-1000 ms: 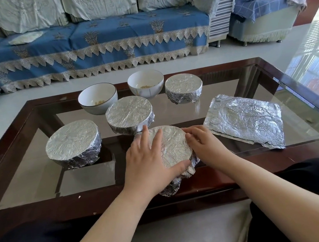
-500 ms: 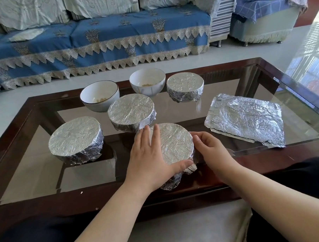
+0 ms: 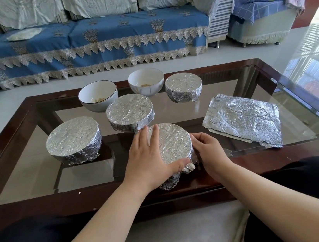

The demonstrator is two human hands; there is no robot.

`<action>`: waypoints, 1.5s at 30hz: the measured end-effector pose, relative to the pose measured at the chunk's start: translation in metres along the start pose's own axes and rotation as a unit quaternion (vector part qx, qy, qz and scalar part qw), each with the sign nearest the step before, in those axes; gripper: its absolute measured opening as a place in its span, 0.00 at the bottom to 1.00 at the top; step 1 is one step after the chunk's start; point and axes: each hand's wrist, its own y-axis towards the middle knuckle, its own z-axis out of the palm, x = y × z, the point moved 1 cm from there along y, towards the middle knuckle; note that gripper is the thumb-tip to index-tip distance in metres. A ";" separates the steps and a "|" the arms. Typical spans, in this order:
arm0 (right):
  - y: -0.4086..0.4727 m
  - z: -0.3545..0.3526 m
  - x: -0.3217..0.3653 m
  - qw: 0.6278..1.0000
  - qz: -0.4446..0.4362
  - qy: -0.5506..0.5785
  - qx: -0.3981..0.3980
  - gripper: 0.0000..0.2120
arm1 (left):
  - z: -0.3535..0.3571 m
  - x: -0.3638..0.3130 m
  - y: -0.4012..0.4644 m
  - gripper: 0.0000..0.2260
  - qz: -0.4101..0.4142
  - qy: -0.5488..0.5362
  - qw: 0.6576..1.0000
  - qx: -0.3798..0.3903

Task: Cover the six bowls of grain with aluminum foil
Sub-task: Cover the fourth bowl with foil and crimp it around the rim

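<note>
Since a moment ago, right hand [image 3: 209, 150] slides down to pinch foil at near bowl [image 3: 172, 141], by table's [image 3: 278, 168] front edge; left hand [image 3: 149, 158] lies flat on top. Fourth cover is being sealed; next needs a sheet [image 3: 243, 120] for two open bowls [image 3: 98, 96].

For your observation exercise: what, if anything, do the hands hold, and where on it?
The nearest foil-covered bowl: the left hand lies flat on its top, and the right hand curls its fingers against the right rim.
</note>
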 end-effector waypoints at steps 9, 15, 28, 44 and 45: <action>0.009 0.002 0.008 0.993 0.086 0.053 0.055 0.03 | 0.005 0.001 0.002 0.59 -0.002 -0.002 1.000 -0.019; 0.012 0.001 0.006 0.998 0.039 -0.056 -0.018 0.00 | 0.005 0.000 0.002 0.58 -0.006 -0.002 1.000 -0.025; -0.017 0.000 0.020 0.891 -0.190 -0.407 -0.069 0.15 | 0.009 -0.001 0.003 0.58 -0.012 0.009 0.999 -0.042; -0.008 0.000 0.021 0.935 -0.110 -0.337 -0.030 0.13 | 0.010 -0.004 0.002 0.58 -0.027 0.007 0.999 -0.043; -0.009 0.001 0.020 0.935 -0.110 -0.335 -0.029 0.11 | 0.010 -0.005 0.001 0.58 -0.034 0.005 0.998 -0.049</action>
